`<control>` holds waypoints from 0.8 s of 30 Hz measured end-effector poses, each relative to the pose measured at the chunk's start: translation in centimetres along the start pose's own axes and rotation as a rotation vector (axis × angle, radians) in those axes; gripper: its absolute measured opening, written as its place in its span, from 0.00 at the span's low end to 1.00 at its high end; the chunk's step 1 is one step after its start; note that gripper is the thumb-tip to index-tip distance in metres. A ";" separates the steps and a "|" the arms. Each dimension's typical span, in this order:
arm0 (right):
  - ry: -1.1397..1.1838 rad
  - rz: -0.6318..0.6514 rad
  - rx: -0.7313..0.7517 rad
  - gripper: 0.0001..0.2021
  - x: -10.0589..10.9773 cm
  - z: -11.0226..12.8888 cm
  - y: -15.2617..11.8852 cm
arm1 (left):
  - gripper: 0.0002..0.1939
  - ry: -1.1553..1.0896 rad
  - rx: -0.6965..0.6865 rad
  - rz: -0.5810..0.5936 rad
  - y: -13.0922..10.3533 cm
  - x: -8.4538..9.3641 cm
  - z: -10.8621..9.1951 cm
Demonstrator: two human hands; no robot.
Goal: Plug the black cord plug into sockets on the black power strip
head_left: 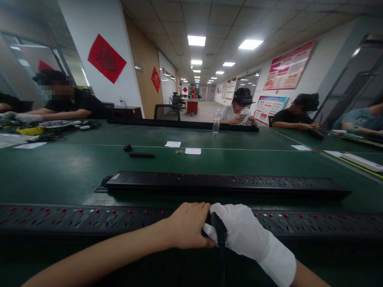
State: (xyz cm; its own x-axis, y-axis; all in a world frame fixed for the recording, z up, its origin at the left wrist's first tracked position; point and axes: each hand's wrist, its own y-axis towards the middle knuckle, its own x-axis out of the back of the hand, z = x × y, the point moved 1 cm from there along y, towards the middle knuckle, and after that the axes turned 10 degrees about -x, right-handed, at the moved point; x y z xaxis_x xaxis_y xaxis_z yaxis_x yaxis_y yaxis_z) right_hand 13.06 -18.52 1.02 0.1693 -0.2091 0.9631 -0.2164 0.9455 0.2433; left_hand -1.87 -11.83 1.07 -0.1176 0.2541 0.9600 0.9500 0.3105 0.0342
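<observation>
My left hand (pixel 189 225) is bare, its fingers curled against a black power plug (pixel 216 227) from the left. My right hand (pixel 243 227) wears a white dotted glove and is closed around the same plug. The plug's black cord (pixel 222 263) hangs down toward me. My fingers hide the plug's front end. Behind both hands lies a long black power strip (pixel 98 221) with red indicators and rows of sockets; the hands cover its middle. A second black power strip (pixel 221 183) lies parallel, farther away on the green table (pixel 74 163).
Beyond the strips lie a short black bar (pixel 142 155), a small black part (pixel 127 148) and white papers (pixel 193 151). A water bottle (pixel 216 121) stands near another long black strip (pixel 179 124). Several people sit around the table; cables and parts (pixel 56 125) lie at the left.
</observation>
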 end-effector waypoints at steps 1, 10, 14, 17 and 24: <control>-0.004 -0.005 0.002 0.18 0.0 0.0 0.0 | 0.31 0.003 -0.004 -0.002 0.0 0.0 0.0; -0.046 -0.059 0.004 0.15 -0.4 -0.1 -0.1 | 0.30 0.018 0.010 0.043 0.1 0.2 -0.2; -0.037 -0.032 -0.005 0.15 -0.3 -0.1 0.0 | 0.30 0.016 0.001 0.029 0.1 0.1 -0.2; -0.043 -0.014 -0.015 0.16 -0.3 -0.1 0.0 | 0.31 0.019 0.000 0.009 0.0 0.1 -0.1; -0.047 0.015 -0.025 0.18 -0.3 -0.2 0.0 | 0.32 0.030 0.004 0.019 0.1 0.0 -0.1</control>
State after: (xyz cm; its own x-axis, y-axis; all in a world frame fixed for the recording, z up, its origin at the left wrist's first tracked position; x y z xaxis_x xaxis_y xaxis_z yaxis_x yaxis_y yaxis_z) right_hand 13.16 -18.39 0.76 0.1207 -0.2053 0.9712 -0.1944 0.9545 0.2259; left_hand -1.79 -11.86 1.12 -0.0907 0.2320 0.9685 0.9507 0.3099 0.0148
